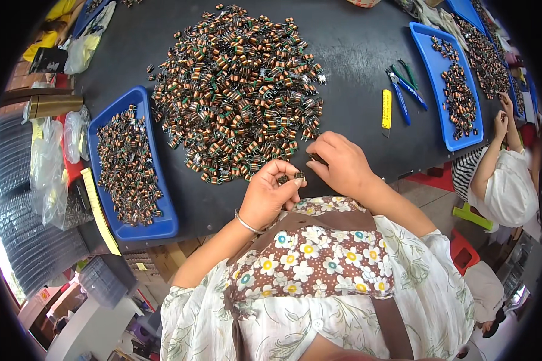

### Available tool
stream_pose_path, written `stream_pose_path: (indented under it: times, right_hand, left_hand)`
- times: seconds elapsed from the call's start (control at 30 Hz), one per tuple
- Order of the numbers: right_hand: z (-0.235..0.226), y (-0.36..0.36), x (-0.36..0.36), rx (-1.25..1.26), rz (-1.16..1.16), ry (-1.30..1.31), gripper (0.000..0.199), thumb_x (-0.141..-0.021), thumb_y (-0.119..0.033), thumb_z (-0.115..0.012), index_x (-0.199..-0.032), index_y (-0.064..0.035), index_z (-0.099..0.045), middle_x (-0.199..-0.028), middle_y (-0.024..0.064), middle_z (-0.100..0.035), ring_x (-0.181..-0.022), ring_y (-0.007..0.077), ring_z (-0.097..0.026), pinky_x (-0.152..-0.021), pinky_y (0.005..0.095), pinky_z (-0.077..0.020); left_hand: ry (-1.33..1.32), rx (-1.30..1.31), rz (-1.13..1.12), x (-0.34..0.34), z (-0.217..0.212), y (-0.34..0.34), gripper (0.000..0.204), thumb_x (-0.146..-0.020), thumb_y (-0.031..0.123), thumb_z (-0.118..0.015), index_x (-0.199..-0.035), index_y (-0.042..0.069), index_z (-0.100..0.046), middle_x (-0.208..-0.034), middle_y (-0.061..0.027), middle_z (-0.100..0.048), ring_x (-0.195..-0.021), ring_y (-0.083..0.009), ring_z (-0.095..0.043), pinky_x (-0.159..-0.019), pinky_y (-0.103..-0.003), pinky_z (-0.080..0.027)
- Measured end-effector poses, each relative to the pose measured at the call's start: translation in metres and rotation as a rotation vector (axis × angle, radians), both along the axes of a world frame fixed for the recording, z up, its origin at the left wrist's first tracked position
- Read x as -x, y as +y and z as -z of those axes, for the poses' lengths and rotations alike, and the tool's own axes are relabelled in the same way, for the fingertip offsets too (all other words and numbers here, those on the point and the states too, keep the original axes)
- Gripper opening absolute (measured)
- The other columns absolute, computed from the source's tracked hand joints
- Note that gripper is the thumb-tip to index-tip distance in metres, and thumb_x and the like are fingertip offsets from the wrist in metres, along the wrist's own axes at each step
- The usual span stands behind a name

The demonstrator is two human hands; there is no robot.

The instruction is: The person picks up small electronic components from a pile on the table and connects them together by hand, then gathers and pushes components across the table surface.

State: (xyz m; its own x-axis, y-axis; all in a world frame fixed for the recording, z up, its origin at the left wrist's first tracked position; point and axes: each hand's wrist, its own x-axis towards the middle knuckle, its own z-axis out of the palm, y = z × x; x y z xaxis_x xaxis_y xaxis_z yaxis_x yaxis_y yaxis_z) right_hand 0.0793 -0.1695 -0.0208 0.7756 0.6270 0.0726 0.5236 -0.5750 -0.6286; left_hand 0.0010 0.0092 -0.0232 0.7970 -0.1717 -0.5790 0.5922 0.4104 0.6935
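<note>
A small coil (285, 178) is pinched in the closed grip of the left hand (270, 195), just over the near edge of the dark desk (355, 48). Another small part (315, 159) is held under the curled fingers of the right hand (338, 165), at the rim of the big heap of coils (238, 90). A blue tray (162, 225) lies well left, its corner at the desk edge. Bare desk is left open between the heap and the yellow knife (386, 109).
</note>
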Motion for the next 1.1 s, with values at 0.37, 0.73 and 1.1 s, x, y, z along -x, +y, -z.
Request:
stream_pose_path:
  times: [0.37, 0.73, 1.1]
  right_hand:
    - [-0.014, -0.004, 0.008, -0.443, 0.022, 0.582, 0.016, -0.075, 0.0, -0.065, -0.091, 0.0002, -0.065, -0.082, 0.0073, -0.061, -0.07, 0.013, -0.059, -0.064, 0.0233, -0.0474]
    - [0.017, 0.005, -0.022, 0.004, 0.191, -0.132, 0.023, -0.071, -0.013, -0.072, -0.085, -0.0048, -0.055, -0.082, 0.0055, -0.059, -0.066, 0.0197, -0.057, -0.059, 0.029, -0.048]
    - [-0.013, -0.002, -0.005, -0.338, -0.01, 0.511, 0.013, -0.074, 0.0, -0.067, -0.086, -0.0007, -0.064, -0.086, 0.0064, -0.062, -0.073, 0.0134, -0.059, -0.065, 0.0252, -0.0465]
  left_hand:
    - [-0.015, -0.032, 0.038, -0.005, -0.001, -0.005, 0.015, -0.083, 0.005, -0.061, -0.095, 0.005, -0.051, -0.077, -0.0033, -0.057, -0.054, -0.004, -0.052, -0.044, -0.017, -0.04]
    - [0.013, -0.069, 0.016, -0.003, -0.001, -0.002, 0.014, -0.083, 0.007, -0.063, -0.092, 0.006, -0.053, -0.066, 0.0001, -0.055, -0.049, -0.0033, -0.05, -0.042, -0.016, -0.038]
    - [-0.006, -0.089, 0.002, -0.007, 0.0, -0.002, 0.014, -0.083, 0.005, -0.062, -0.093, 0.006, -0.052, -0.069, 0.0003, -0.054, -0.051, -0.0028, -0.05, -0.042, -0.016, -0.039]
